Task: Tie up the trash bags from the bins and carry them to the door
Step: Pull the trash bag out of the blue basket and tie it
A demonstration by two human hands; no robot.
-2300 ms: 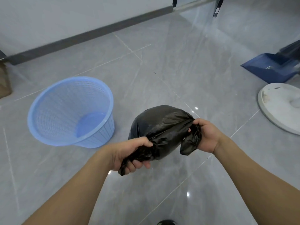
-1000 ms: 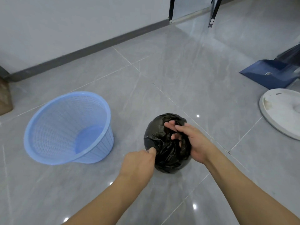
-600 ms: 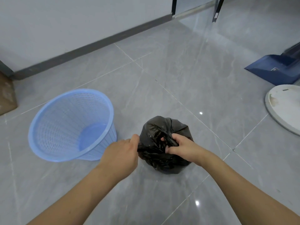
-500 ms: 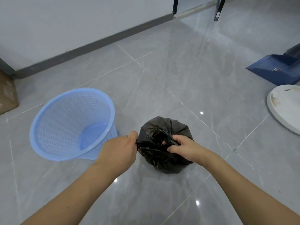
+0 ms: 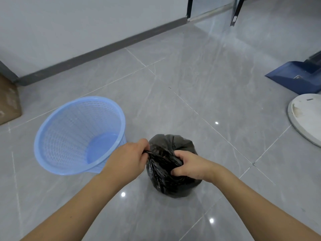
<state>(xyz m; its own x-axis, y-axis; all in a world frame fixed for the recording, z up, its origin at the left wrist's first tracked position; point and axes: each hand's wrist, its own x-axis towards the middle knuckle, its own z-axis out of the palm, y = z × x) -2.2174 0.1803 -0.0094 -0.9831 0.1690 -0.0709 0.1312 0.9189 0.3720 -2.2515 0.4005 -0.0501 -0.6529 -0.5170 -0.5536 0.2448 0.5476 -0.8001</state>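
Two hands work the black bag (image 5: pixel 173 185), which sits on the floor (image 5: pixel 199 87) just right of the blue bin (image 5: pixel 57 153). Your left hand (image 5: pixel 127 162) grips a stretched strip of plastic at the bag's top, pulling it toward the bin. Your right hand (image 5: pixel 188 164) clutches the gathered plastic on the bag's other side. A dustpan (image 5: pixel 295 79) and a white disc (image 5: pixel 307 119) lie well right of the bin.

One head-worn, wide-angle view looks forward and steeply down from above the grey tiled floor (image 5: pixel 199 80); both forearms reach in from the bottom edge; the wall's dark baseboard (image 5: pixel 104 49) crosses the top.
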